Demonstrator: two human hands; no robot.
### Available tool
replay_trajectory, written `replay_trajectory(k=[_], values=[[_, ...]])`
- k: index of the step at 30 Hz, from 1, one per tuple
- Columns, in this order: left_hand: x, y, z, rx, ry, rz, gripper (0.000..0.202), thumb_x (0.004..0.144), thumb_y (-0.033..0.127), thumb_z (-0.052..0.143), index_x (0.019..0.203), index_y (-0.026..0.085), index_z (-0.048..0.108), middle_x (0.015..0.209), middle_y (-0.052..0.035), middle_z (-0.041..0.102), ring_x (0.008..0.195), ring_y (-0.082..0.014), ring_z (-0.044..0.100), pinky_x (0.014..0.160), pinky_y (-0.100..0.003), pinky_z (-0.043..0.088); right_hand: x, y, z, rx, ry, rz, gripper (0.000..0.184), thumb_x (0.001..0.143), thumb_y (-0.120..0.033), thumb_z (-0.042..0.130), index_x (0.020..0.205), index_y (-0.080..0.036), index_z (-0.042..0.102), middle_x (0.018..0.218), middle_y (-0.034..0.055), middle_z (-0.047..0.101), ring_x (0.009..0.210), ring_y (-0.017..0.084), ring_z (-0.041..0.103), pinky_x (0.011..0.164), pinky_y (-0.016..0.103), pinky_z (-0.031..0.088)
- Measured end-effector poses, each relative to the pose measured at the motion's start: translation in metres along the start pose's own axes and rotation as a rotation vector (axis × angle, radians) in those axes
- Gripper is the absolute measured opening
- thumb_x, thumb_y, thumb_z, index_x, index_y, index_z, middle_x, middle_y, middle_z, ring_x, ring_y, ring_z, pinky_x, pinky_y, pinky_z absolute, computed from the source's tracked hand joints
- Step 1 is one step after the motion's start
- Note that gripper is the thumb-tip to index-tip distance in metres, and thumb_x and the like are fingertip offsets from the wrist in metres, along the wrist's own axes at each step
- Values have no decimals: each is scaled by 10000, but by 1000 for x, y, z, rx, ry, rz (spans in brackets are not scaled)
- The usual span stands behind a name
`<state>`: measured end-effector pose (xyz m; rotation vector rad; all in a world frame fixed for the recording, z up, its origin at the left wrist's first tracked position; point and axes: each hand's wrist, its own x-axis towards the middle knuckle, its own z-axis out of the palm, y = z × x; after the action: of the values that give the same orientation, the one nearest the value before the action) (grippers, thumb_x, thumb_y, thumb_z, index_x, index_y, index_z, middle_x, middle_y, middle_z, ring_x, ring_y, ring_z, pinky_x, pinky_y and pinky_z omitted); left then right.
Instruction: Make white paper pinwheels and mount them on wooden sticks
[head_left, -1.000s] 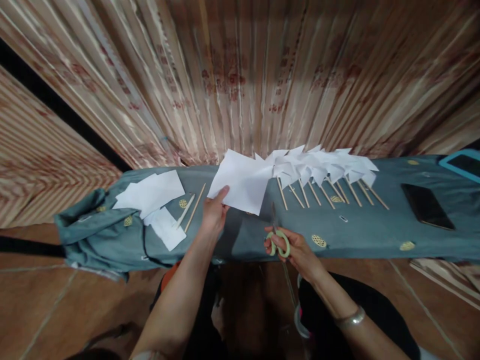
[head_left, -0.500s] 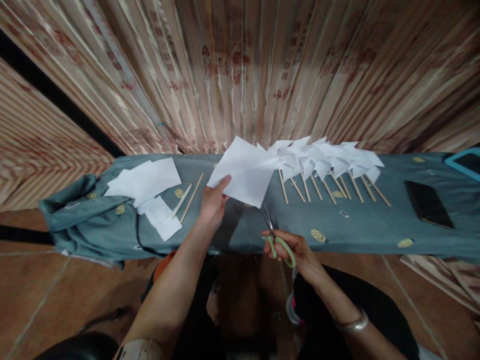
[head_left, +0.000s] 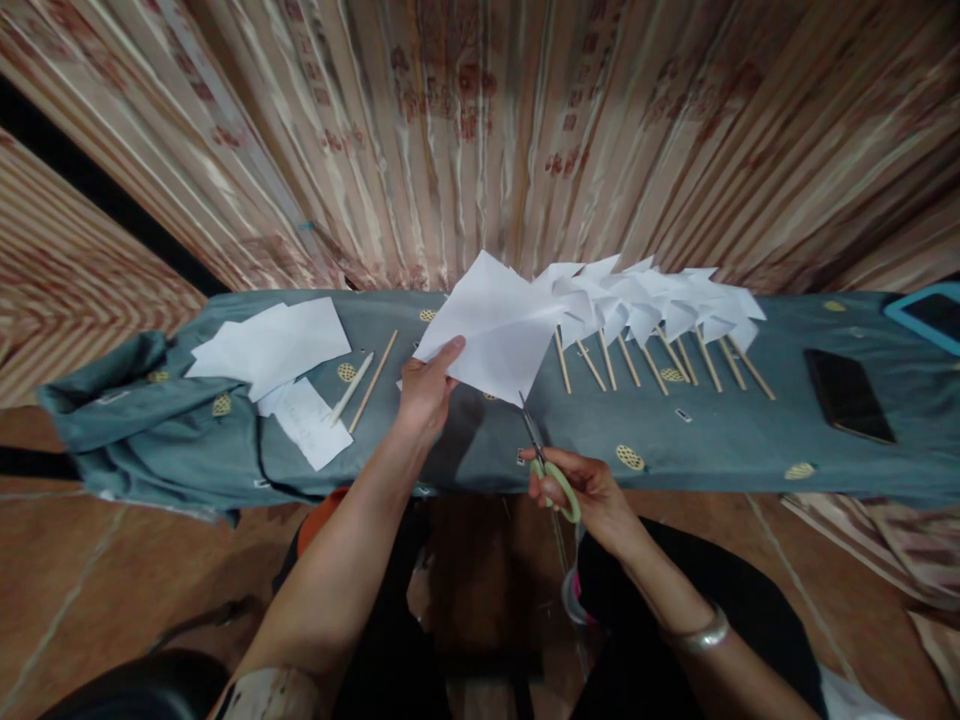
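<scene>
My left hand (head_left: pixel 429 388) pinches a white square of paper (head_left: pixel 487 320) by its left corner, thumb on top, above the cloth. A faint crease runs across the sheet. In my right hand (head_left: pixel 581 490) are scissors (head_left: pixel 559 487) with pale green handles, fingers through the loops. Their blade tips are at the paper's lower corner; whether they touch it I cannot tell. Just right of the sheet lies a row of several white paper pinwheels (head_left: pixel 652 300) on wooden sticks, overlapping one another and partly hidden by the paper.
Left on the grey-green cloth (head_left: pixel 465 460) lie white sheets (head_left: pixel 281 340), a smaller marked paper (head_left: pixel 307 425), a whitish pencil-like stick (head_left: pixel 352 388) and a wooden stick (head_left: pixel 373 380). At right are a dark phone (head_left: pixel 847 393) and a blue-framed device (head_left: pixel 926 315). A curtain (head_left: pixel 480 140) hangs behind.
The scissors have come nearer the paper's lower corner, and their handles have drawn closer together. My left hand keeps its hold on the sheet. The whole view has shifted slightly.
</scene>
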<state>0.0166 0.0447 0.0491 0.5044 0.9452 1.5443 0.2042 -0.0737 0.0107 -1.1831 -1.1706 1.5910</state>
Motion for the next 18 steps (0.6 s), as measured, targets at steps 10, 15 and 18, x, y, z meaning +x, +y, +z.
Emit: replay_trajectory(k=[10,15,18], values=[[-2,-2,1,-19,11,-21,189,615,123,785,777,149,690,855,-75,754,981,-249,699,842,-320,585,1,-2,1,-9,14,13,508,665,-521,784,1046,-191,726,656,2,631,558,102,553,514,228,456],[-2,-3,0,-36,17,-24,237,591,118,799,803,127,694,843,-92,752,1001,-272,694,853,-340,586,2,0,1,-3,14,-12,491,670,-516,784,1033,-189,730,641,2,624,552,105,542,490,227,430],[-2,-3,0,-35,11,-20,238,591,120,802,802,112,694,848,-103,750,1007,-282,691,855,-348,586,2,1,1,8,20,-8,498,668,-517,786,1036,-186,730,647,3,622,549,99,536,481,220,422]])
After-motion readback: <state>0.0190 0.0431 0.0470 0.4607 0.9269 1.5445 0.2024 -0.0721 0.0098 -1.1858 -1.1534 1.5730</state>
